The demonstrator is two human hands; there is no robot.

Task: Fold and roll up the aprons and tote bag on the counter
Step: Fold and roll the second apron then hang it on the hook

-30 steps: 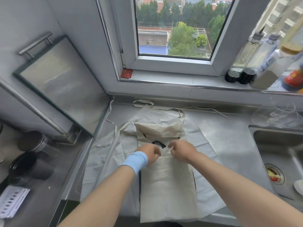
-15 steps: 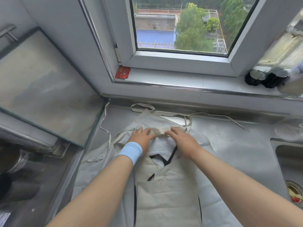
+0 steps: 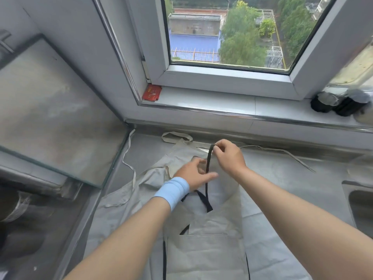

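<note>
One black strap (image 3: 207,170) is pinched by the right hand (image 3: 228,156) while the apron (image 3: 201,253) is pressed under the flat, spread left hand (image 3: 193,174).

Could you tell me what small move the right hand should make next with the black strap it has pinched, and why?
Probably lay the black strap flat onto the beige apron: the right hand holds it raised in a pinch grip, and the left hand rests beside it.

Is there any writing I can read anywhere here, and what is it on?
None can be read.
Red card on the window sill: pale print, too blurred.
Grey building outside the window: faint marks, too small.
</note>
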